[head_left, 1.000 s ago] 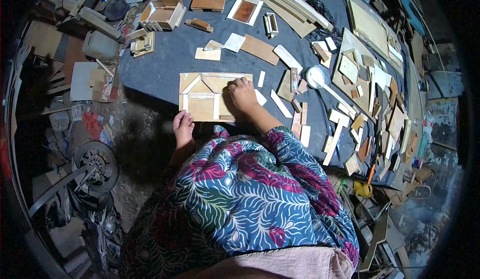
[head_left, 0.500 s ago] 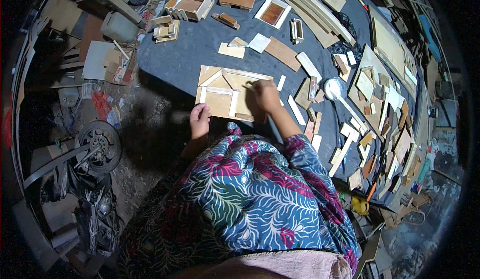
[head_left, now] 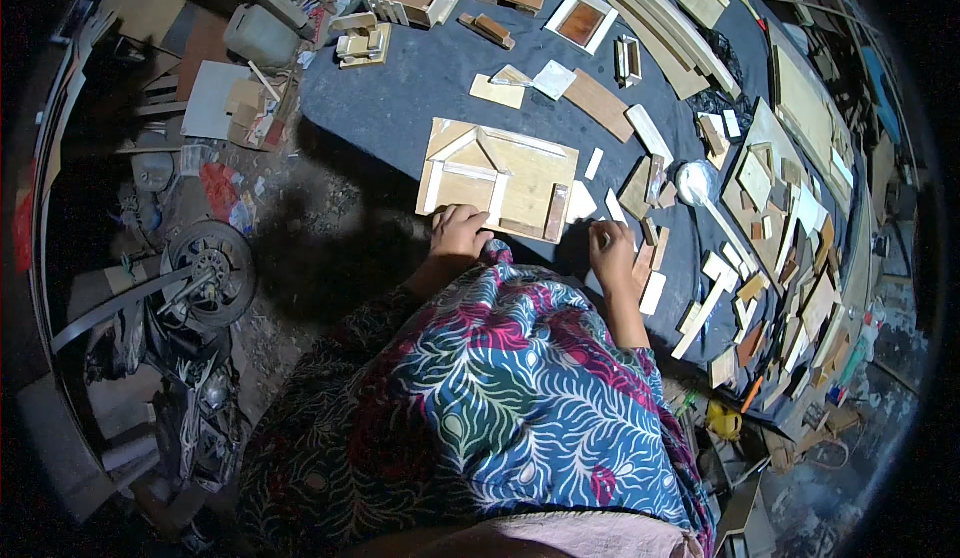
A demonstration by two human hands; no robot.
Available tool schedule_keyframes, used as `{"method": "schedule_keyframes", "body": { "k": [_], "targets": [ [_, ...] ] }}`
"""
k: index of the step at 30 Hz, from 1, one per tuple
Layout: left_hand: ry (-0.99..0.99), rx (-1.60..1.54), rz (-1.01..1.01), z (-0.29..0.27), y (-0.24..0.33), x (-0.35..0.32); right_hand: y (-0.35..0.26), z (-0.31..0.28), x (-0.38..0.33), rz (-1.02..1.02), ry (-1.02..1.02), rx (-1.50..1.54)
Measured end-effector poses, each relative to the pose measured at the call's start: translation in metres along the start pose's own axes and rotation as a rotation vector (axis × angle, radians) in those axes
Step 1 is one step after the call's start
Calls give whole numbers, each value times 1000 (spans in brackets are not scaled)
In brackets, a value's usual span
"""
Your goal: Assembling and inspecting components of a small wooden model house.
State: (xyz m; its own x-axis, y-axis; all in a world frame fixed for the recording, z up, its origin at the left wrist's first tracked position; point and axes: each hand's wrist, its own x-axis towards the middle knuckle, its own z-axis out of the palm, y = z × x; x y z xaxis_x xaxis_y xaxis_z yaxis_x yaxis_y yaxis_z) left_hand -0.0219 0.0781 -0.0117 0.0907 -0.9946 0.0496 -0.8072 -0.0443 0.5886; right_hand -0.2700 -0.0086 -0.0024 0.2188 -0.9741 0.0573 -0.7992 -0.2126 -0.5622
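While the dark cloth-covered table [head_left: 385, 98] spreads ahead, the plywood panel [head_left: 535, 180] lies at its near edge, pale strips forming a gable on its left half. The right hand [head_left: 612, 252] has just left the panel and hangs beside it, fingers bunched narrow; I cannot tell whether it holds anything. The left hand [head_left: 459, 231] has slid along the lower edge, fingers curled there, grip unclear. This uncovers an upright brown strip [head_left: 557, 213], which now sits unheld near the panel's right end.

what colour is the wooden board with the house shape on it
The board is light tan, best seen in the head view.
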Motion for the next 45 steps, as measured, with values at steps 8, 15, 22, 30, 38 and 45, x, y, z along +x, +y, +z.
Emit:
{"method": "schedule_keyframes", "body": {
  "k": [8, 15, 22, 30, 38, 45],
  "targets": [
    [50, 48, -49, 9, -7, -1, 2, 2, -17, -4, -5, 97],
    [57, 7, -46, 12, -8, 0, -5, 5, -19, -21, -37, 107],
    [89, 2, -32, 18, -11, -2, -26, 16, -11, -272, -88, 64],
    [110, -17, -21, 18, -11, -2, -37, 15, -7, -333, -119, 14],
    [85, 20, 2, 13, -8, -3, -14, 18, 8, 179, 13, 327],
    [89, 72, 14, 11, -3, 0, -46, 25, 10, -317, -244, 82]
  ]
}}
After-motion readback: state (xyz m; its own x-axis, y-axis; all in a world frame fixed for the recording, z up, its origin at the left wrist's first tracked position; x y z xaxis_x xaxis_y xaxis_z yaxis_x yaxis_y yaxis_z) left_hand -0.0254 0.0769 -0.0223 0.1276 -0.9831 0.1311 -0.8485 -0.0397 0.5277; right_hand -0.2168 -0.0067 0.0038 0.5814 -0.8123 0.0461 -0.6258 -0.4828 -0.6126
